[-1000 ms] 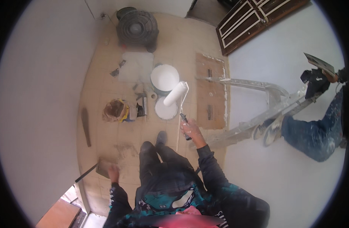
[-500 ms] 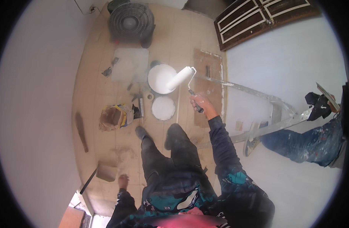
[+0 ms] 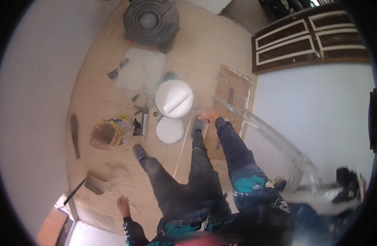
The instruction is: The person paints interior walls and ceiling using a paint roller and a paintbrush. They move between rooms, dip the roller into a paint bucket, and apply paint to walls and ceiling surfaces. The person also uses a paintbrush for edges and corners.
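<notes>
Here, in the head view, the person stands over a tiled floor (image 3: 205, 45) and reaches the right hand (image 3: 207, 117) far forward and down, its fingers closed around the handle of a paint roller (image 3: 175, 102). The hand is motion-blurred, but the closed hold is plain enough. The arm is stretched out because the roller's white sleeve lies across the open white paint bucket (image 3: 174, 98), which stands on the floor just ahead of the person's feet, so reaching it means leaning down. The bucket's round lid (image 3: 169, 130) lies flat just beside it, toward the person, off the opening and within reach. The left hand (image 3: 123, 204) hangs back at the person's side with fingers loosely spread, holding nothing. A fan (image 3: 150, 20) stands further off; a ladder (image 3: 274, 143) leans on the right, by the wall.
</notes>
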`<action>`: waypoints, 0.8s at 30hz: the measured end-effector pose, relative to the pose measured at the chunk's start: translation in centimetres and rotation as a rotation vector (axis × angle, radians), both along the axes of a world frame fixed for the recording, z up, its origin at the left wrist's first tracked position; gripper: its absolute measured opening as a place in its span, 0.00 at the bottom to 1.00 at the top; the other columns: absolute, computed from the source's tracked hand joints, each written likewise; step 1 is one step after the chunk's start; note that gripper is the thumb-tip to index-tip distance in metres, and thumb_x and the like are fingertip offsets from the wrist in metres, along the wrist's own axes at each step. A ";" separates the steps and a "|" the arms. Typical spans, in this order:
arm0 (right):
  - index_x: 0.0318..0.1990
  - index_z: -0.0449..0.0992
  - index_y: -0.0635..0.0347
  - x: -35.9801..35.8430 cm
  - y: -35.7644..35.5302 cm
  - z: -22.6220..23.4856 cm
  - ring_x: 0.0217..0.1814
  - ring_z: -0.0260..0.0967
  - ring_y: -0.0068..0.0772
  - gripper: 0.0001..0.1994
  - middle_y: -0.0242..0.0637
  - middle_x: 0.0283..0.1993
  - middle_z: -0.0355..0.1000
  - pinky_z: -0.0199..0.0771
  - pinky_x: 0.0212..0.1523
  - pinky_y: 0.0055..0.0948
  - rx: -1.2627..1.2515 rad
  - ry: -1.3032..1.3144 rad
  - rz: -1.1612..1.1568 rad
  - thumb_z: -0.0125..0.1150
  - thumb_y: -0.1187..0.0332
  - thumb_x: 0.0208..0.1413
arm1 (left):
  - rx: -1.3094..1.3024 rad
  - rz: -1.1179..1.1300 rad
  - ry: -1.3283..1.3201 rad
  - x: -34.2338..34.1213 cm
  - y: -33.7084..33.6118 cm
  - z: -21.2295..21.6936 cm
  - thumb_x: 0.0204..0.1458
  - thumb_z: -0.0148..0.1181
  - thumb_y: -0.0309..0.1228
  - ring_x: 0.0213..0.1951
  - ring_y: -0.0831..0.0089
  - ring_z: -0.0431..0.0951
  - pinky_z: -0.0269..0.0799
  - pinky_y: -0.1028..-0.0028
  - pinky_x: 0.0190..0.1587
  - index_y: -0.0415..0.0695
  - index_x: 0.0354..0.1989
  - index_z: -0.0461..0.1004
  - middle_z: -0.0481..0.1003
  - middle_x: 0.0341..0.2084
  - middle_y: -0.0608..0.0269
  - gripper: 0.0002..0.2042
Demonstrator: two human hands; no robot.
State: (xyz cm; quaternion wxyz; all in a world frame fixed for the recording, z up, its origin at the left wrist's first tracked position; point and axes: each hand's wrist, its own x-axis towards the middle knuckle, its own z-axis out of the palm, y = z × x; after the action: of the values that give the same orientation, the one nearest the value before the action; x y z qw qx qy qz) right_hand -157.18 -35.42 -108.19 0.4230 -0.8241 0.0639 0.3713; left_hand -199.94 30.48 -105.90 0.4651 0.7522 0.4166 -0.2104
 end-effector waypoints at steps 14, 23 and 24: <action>0.32 0.79 0.66 9.8 -13.0 -22.8 0.28 0.74 0.49 0.24 0.49 0.27 0.76 0.71 0.31 0.46 -0.167 0.237 0.293 0.58 0.48 0.58 | -0.357 0.284 0.750 -17.8 -33.5 9.2 0.67 0.49 0.45 0.43 0.68 0.82 0.78 0.69 0.39 0.41 0.59 0.70 0.80 0.45 0.56 0.22; 0.42 0.81 0.66 11.8 -12.5 -26.1 0.49 0.77 0.58 0.23 0.55 0.44 0.79 0.75 0.48 0.50 -0.270 0.144 0.356 0.58 0.51 0.57 | -0.003 0.440 0.557 -11.4 -29.7 5.8 0.66 0.49 0.47 0.35 0.61 0.85 0.80 0.65 0.30 0.42 0.53 0.71 0.82 0.35 0.49 0.21; 0.42 0.81 0.64 11.5 -12.4 -27.4 0.48 0.77 0.57 0.22 0.53 0.44 0.79 0.76 0.47 0.50 -0.276 0.104 0.369 0.58 0.52 0.56 | -0.032 0.404 0.532 -11.2 -29.5 5.6 0.66 0.49 0.47 0.34 0.61 0.85 0.80 0.65 0.30 0.42 0.55 0.71 0.82 0.36 0.49 0.21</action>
State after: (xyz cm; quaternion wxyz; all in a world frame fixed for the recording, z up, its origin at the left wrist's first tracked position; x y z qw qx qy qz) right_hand -145.65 -47.83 -135.63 0.2275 -0.8515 -0.0162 0.4721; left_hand -211.14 0.96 -100.28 0.3842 0.5659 0.6606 -0.3095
